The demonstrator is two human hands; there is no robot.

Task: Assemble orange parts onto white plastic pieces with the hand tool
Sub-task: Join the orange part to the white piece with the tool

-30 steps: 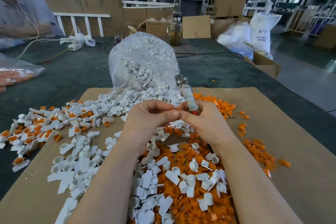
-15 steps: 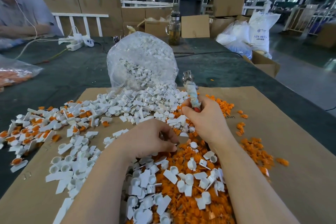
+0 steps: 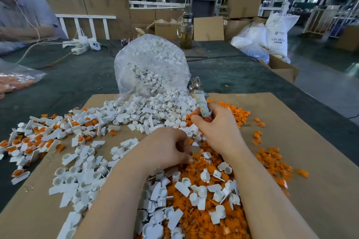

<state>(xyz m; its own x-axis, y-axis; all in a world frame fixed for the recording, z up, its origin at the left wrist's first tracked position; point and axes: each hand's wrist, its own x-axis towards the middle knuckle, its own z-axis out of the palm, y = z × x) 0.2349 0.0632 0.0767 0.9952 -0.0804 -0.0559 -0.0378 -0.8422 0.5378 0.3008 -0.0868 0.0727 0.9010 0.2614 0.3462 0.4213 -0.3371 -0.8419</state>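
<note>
Head view, from the left: a clear bag of orange parts (image 3: 14, 81) is cut off by the frame edge, and a seated person's sleeve (image 3: 29, 11) shows behind it. On the worktop (image 3: 77, 79) lies a cardboard sheet (image 3: 310, 141). Its left part carries a heap of white pieces with orange fitted in (image 3: 37, 137); loose white pieces (image 3: 81, 172) spread toward the middle. The left hand (image 3: 167, 149) rests on the pile with fingers curled under, the tips hidden, so whether it pinches anything cannot be told. Behind it a clear bag (image 3: 151, 64) spills white pieces. The right hand (image 3: 215, 128) grips the hand tool (image 3: 202, 103) upright, its lower end hidden in the fist, its metal head blurred. Loose orange parts (image 3: 272, 161) lie beneath and right of the hands.
</note>
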